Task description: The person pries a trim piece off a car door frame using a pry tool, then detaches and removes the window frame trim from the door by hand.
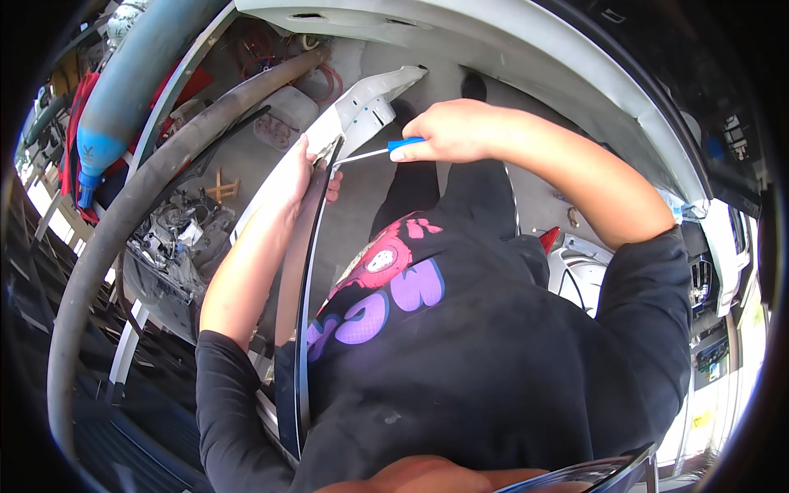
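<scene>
My right hand (448, 131) is wrapped round the blue handle of a screwdriver (405, 145). The metal shaft points left, and its tip meets the edge of a long panel near my left hand. My left hand (306, 171) grips the upper end of this long dark-edged panel (306, 271), thumb on one side and fingertips showing on the other. The panel runs down along the left side of my torso. A white plastic-like part with small holes (362, 111) extends up and right from the panel's top end.
A thick grey hose (82, 271) curves down the left side, beside a blue cylinder (123, 107). A clear bin (283, 119) and a heap of metal parts (185, 238) lie left. A white body panel (526, 49) arches across the top. White parts (579, 267) lie at right.
</scene>
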Action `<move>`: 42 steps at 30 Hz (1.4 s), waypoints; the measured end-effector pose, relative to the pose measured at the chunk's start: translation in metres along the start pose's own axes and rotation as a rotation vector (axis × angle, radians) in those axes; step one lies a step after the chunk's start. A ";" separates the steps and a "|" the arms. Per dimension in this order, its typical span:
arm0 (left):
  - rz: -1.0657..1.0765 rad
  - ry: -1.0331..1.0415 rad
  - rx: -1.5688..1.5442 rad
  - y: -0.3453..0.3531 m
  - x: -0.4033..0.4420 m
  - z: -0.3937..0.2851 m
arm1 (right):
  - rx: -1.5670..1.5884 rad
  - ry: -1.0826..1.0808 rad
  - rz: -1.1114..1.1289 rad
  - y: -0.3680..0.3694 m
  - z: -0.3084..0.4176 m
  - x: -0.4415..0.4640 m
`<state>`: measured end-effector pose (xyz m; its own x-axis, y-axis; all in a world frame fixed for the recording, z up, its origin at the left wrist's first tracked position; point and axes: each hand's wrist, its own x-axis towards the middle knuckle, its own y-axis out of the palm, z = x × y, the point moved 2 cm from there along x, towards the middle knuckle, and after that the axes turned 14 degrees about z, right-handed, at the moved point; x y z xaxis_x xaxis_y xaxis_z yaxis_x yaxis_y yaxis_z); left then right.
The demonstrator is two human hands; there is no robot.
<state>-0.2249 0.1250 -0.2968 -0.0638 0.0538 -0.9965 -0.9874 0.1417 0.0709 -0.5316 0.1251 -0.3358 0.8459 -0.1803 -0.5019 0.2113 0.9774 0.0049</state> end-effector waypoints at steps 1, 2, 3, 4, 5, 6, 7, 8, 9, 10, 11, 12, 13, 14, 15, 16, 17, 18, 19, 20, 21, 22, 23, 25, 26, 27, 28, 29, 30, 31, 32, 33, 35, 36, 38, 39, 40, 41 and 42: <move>-0.002 -0.021 -0.011 -0.001 0.001 -0.001 | -0.023 -0.013 -0.035 0.005 0.001 0.000; 0.013 -0.010 0.002 -0.002 0.003 -0.003 | -0.048 -0.029 -0.069 0.008 0.003 0.000; 0.028 -0.004 0.015 -0.004 0.005 -0.004 | -0.090 -0.043 -0.083 0.001 0.008 -0.001; 0.038 -0.007 0.021 -0.006 0.004 0.000 | -0.132 -0.036 -0.078 -0.005 0.015 0.000; 0.042 -0.024 0.009 -0.008 0.001 0.004 | -0.226 -0.021 -0.050 -0.013 0.027 0.002; 0.049 -0.030 0.005 -0.008 0.002 0.003 | -0.328 -0.002 -0.034 -0.027 0.040 0.001; 0.057 -0.031 0.006 -0.007 0.003 -0.001 | -0.330 0.031 0.021 -0.037 0.056 -0.005; 0.062 -0.037 0.006 -0.006 0.002 -0.002 | -0.276 -0.008 0.006 -0.034 0.052 -0.002; 0.050 -0.049 0.004 -0.005 0.001 -0.002 | -0.212 -0.043 -0.010 -0.023 0.043 0.004; 0.034 -0.037 0.010 -0.005 0.000 -0.003 | -0.148 -0.070 -0.026 -0.010 0.032 0.008; 0.024 -0.023 0.014 -0.002 -0.002 -0.003 | 0.027 -0.093 -0.069 0.007 0.021 0.009; 0.019 -0.002 0.014 0.001 0.000 -0.003 | 0.087 -0.089 -0.100 0.014 0.018 0.008; 0.068 -0.010 0.006 -0.002 0.000 -0.004 | 0.075 -0.096 -0.132 0.019 0.015 0.008; 0.071 0.010 -0.012 -0.002 0.003 -0.004 | 0.062 -0.109 -0.158 0.023 0.013 0.010; 0.066 0.025 -0.030 -0.001 0.001 -0.004 | 0.114 -0.132 -0.166 0.027 0.010 0.009; 0.058 0.031 -0.045 0.000 -0.001 -0.002 | 0.142 -0.128 -0.169 0.034 0.010 0.008; 0.062 0.019 -0.041 -0.002 -0.004 0.001 | 0.170 -0.121 -0.173 0.039 0.009 0.008; 0.072 0.013 -0.034 -0.004 -0.003 -0.001 | 0.192 -0.110 -0.181 0.040 0.009 0.007; 0.086 0.014 -0.029 -0.003 0.000 -0.003 | 0.161 -0.114 -0.216 0.037 0.009 0.006; 0.074 0.015 -0.045 -0.002 0.003 -0.004 | 0.106 -0.111 -0.204 0.032 0.009 0.006; 0.056 0.012 -0.064 -0.001 0.002 -0.003 | 0.054 -0.113 -0.189 0.024 0.009 0.005; 0.037 0.011 -0.082 0.000 0.000 -0.003 | 0.001 -0.118 -0.174 0.014 0.014 0.003; 0.029 0.001 -0.067 0.002 -0.001 -0.005 | -0.085 -0.073 -0.112 0.000 0.022 0.002; 0.020 -0.016 -0.063 -0.001 0.001 -0.006 | -0.251 -0.054 -0.078 -0.022 0.041 0.001; 0.018 -0.028 -0.054 0.000 0.000 -0.007 | -0.301 -0.030 -0.037 -0.033 0.052 -0.002; 0.017 -0.038 -0.037 0.004 -0.004 -0.011 | -0.307 -0.030 -0.024 -0.034 0.054 0.002; 0.018 -0.045 -0.022 0.011 -0.009 -0.015 | -0.266 -0.057 -0.027 -0.034 0.048 0.008; -0.006 -0.032 -0.022 0.015 -0.010 -0.015 | -0.223 -0.083 -0.026 -0.028 0.036 0.017; 0.002 -0.036 -0.021 0.013 -0.010 -0.015 | -0.178 -0.109 -0.021 -0.017 0.025 0.024; 0.011 -0.041 -0.021 0.010 -0.009 -0.014 | -0.058 -0.140 -0.075 -0.006 0.017 0.023; 0.020 -0.043 -0.022 0.007 -0.006 -0.014 | -0.043 -0.139 -0.078 0.001 0.011 0.027; 0.038 -0.032 -0.038 0.003 -0.002 -0.012 | -0.037 -0.132 -0.083 -0.001 0.010 0.025; 0.062 -0.015 -0.068 -0.004 0.001 -0.005 | 0.006 -0.139 -0.105 0.004 0.010 0.024; 0.047 -0.020 -0.060 -0.005 -0.001 -0.004 | 0.044 -0.147 -0.129 0.010 0.009 0.024; 0.029 -0.021 -0.040 -0.001 -0.001 -0.006 | 0.054 -0.149 -0.151 0.012 0.006 0.025; 0.043 -0.021 -0.032 0.002 -0.003 -0.007 | 0.028 -0.145 -0.142 0.008 0.009 0.023; 0.041 -0.024 -0.034 0.003 -0.003 -0.008 | 0.002 -0.142 -0.132 0.002 0.014 0.021; 0.038 -0.026 -0.039 0.003 -0.003 -0.009 | -0.061 -0.132 -0.119 -0.007 0.018 0.019; 0.033 -0.029 -0.045 0.004 -0.003 -0.008 | -0.155 -0.109 -0.091 -0.018 0.027 0.017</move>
<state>-0.2299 0.1172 -0.2939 -0.0928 0.0868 -0.9919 -0.9903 0.0952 0.1010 -0.5079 0.1011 -0.3206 0.8765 -0.2710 -0.3978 0.2183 0.9604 -0.1731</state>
